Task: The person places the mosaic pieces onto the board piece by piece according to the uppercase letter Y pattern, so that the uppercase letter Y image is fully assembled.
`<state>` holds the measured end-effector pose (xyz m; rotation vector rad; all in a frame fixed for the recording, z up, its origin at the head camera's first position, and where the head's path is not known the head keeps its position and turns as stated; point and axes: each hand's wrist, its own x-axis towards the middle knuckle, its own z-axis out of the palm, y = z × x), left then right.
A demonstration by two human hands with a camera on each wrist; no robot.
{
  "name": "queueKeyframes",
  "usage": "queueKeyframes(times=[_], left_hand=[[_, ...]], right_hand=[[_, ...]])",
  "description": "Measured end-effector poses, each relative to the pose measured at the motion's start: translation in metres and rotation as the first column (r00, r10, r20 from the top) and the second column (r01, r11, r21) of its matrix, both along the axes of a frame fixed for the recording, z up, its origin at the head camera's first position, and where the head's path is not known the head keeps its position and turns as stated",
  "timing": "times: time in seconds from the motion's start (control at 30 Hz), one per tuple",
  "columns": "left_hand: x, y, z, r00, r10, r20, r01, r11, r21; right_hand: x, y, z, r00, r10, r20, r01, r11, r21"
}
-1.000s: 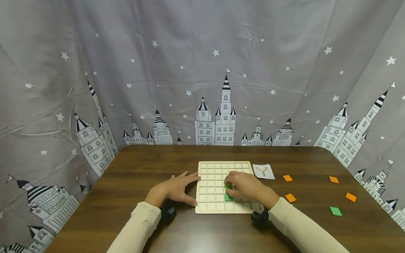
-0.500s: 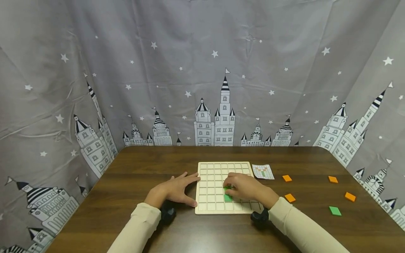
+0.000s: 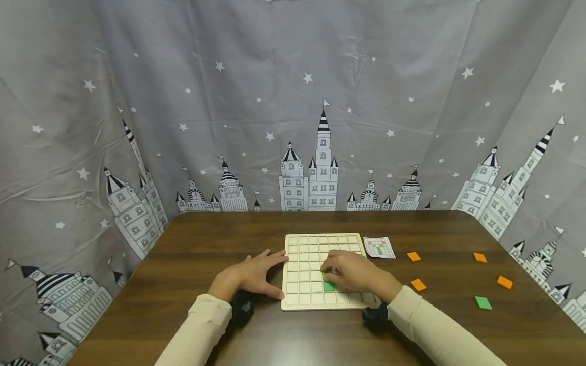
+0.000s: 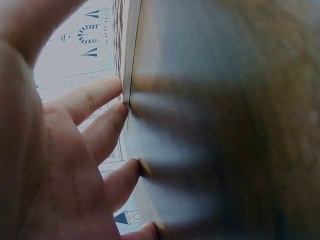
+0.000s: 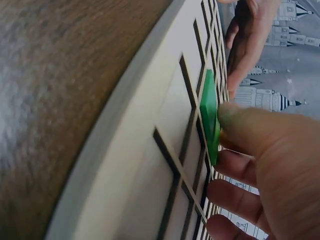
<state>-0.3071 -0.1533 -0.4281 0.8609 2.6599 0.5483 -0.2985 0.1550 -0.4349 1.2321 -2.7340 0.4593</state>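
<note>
A pale wooden grid board [image 3: 299, 299] lies on the table. My left hand [image 3: 254, 274] is at its left edge with fingers spread; in the left wrist view, fingertips [image 4: 122, 107] rest along that edge. One green square tile [image 3: 328, 286] sits in a cell near the board's front. Just behind it, my right hand [image 3: 352, 269] pinches a second green tile, mostly hidden by the fingers. In the right wrist view, the nearer green tile [image 5: 208, 112] shows in the grid, beside the thumb [image 5: 245, 122].
A small printed pattern card [image 3: 379, 247] lies by the board's back right corner. Orange tiles [image 3: 418, 284] are scattered to the right, with a loose green tile [image 3: 482, 303] among them. A grey curtain [image 3: 229, 101] with castles hangs behind the table.
My right hand has moved very slightly toward the front-left over the board, and less of the second green tile shows. My left hand stays at the board's edge.
</note>
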Motion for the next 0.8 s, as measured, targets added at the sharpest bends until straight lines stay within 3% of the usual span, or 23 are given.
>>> queueKeyframes(times=[0.27,0.47,0.8], left_hand=[[0.000,0.000,0.001,1.000,-0.002,0.003,0.002,1.000,-0.006],[-0.002,0.002,-0.002,1.000,-0.009,0.002,0.009,1.000,0.006],[-0.004,-0.001,-0.004,1.000,-0.010,-0.002,0.010,0.999,0.040]], right_hand=[[0.003,0.026,0.009,0.996,-0.089,0.030,0.090,0.995,-0.037],[0.012,0.077,0.014,0.984,-0.175,-0.027,0.174,0.984,-0.042],[0.052,0.192,0.018,0.915,-0.402,-0.043,0.401,0.915,-0.041]])
